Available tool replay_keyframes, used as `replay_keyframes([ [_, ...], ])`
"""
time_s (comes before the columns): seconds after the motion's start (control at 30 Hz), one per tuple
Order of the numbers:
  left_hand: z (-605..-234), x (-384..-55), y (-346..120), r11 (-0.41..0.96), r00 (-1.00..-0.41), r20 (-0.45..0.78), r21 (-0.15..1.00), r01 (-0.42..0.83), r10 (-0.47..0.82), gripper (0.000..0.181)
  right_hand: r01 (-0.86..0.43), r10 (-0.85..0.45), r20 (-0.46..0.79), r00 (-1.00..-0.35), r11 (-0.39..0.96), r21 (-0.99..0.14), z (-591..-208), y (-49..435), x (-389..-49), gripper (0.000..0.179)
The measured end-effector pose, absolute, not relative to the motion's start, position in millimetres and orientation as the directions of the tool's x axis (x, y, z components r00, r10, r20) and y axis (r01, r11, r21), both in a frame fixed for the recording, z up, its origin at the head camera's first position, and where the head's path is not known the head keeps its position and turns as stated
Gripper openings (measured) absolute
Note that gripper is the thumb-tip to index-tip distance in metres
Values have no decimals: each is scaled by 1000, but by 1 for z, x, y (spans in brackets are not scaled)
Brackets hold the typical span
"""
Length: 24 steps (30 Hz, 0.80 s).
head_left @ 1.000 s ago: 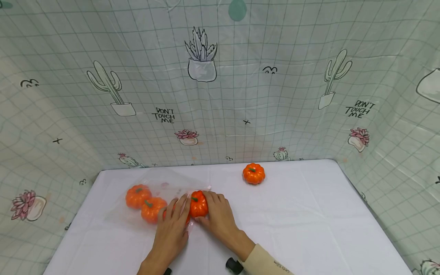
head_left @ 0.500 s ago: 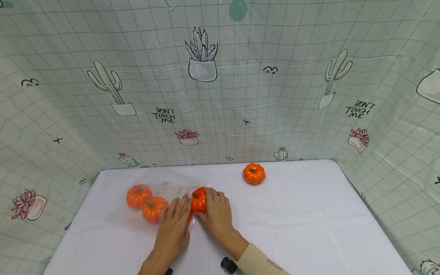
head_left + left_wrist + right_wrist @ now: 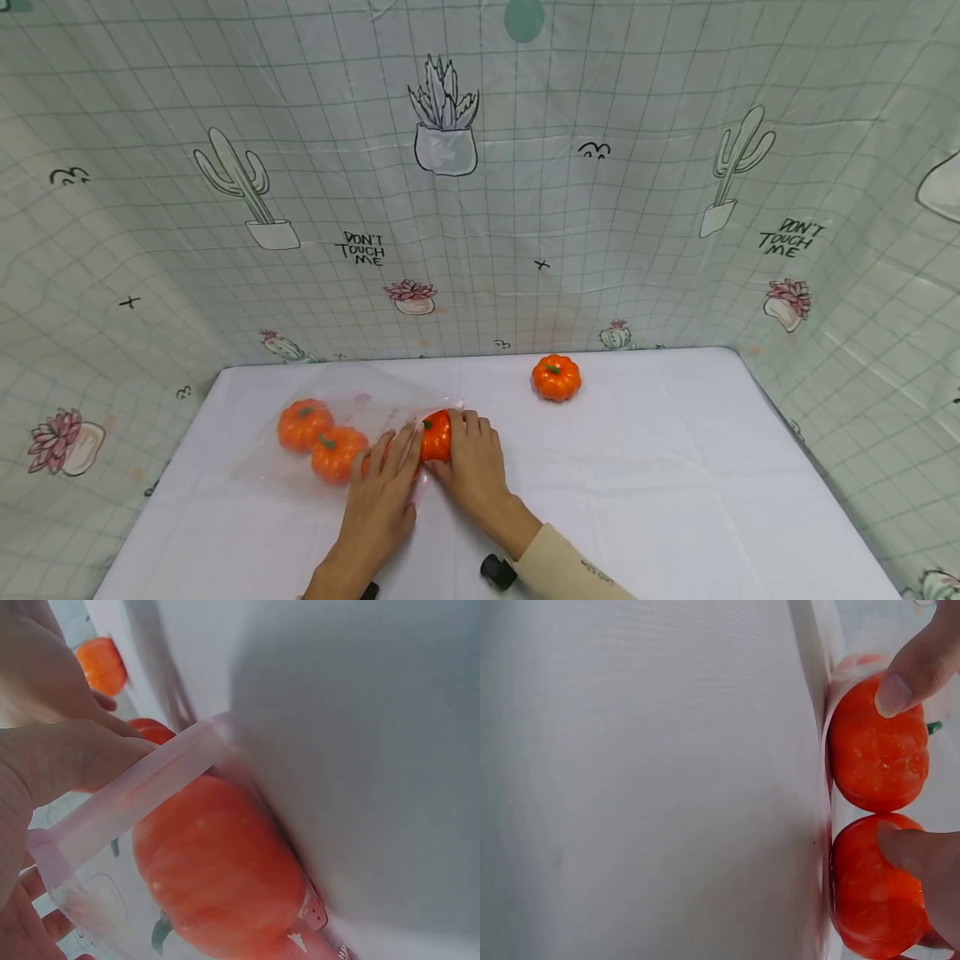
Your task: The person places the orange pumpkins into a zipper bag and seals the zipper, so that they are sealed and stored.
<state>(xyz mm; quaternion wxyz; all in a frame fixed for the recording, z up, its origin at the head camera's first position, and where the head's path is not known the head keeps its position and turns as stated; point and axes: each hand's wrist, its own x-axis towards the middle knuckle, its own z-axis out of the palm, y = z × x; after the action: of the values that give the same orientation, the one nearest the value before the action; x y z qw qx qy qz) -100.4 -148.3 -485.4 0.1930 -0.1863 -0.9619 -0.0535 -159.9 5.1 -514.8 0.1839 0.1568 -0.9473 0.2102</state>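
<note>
A translucent plastic bag (image 3: 341, 392) lies on the left half of the table with orange toy pumpkins inside, two of them (image 3: 303, 427) plainly visible. My left hand (image 3: 378, 504) holds the bag near its mouth, fingers over a third pumpkin (image 3: 217, 862), which shows behind the pink band (image 3: 142, 791) of the opening. In the right wrist view the thumb (image 3: 911, 675) presses that pumpkin's side. Right at the mouth, my right hand (image 3: 476, 467) grips a redder pumpkin (image 3: 437, 437), its stem toward the left. The two pumpkins meet side by side in the right wrist view.
Another orange pumpkin (image 3: 557, 377) stands by itself near the table's back edge, right of the hands. The table wears a white cloth (image 3: 637, 467). Behind and beside it hangs a checked curtain (image 3: 525, 208) with printed cactus drawings.
My right hand has shifted slightly left and away from me, turning the pumpkin it grips so that the fingers cover more of it. The left hand and the bag have hardly moved.
</note>
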Motion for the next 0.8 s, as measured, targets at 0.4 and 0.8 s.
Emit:
replay_keyframes([
  [0.4,-483,-99,-148,928,-863,380,30,373,334,106,-325,-177,380,-908,871,-369,-514,8,-156,75],
  [0.8,-483,-99,-147,932,-873,361,24,361,328,104,-303,-168,339,-926,867,-396,-514,7,-162,64],
])
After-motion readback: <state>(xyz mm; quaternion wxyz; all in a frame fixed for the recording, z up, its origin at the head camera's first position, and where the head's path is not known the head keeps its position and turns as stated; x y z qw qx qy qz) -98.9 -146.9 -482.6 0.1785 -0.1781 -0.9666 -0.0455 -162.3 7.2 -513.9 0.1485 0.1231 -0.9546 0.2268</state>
